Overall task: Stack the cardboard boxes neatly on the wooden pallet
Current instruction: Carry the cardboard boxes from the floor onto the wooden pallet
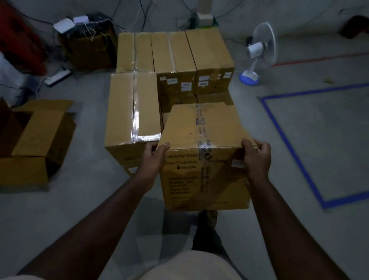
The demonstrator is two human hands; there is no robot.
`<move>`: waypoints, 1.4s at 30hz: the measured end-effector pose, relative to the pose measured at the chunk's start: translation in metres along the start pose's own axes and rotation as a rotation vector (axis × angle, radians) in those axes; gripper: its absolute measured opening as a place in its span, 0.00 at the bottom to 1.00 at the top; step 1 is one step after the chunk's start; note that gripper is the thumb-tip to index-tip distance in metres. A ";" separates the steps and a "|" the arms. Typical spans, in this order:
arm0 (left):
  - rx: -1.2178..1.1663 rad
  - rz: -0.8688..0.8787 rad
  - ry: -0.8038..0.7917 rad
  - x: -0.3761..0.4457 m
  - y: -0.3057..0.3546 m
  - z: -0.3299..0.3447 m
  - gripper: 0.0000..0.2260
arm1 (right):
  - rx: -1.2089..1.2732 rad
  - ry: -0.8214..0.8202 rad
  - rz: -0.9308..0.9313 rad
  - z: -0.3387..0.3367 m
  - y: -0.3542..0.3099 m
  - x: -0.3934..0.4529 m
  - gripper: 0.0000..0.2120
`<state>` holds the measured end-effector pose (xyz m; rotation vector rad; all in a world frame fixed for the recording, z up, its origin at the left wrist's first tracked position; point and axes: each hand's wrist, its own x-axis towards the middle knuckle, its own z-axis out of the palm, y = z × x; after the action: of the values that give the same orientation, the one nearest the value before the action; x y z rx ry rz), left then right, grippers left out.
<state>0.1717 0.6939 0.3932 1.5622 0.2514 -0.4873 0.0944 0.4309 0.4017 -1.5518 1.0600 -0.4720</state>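
Pallet hidden under stacked boxes (175, 54); box label (180, 161) print (blurred) unreadable.

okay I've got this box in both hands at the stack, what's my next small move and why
Probably ease the held box forward and down into the lower gap right of the tall taped box. Your left hand and right hand grip its near top corners, and the rear boxes already stand higher.

Grey floor (339, 142): open box (32, 137), fan (258, 52), blue tape (295, 153).

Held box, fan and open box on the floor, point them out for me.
Held box (185, 127): head view, on its top face left of the tape.
Fan (263, 42): head view, on the round grille.
Open box (38, 134): head view, on its raised flap.
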 end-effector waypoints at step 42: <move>1.098 -0.058 0.055 0.336 -0.087 0.002 0.37 | -0.239 -0.414 0.390 0.250 0.118 0.283 0.39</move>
<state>0.4281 0.6508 0.1641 2.6420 0.0538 -0.6790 0.3903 0.3457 0.1534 -1.5116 1.0808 0.2437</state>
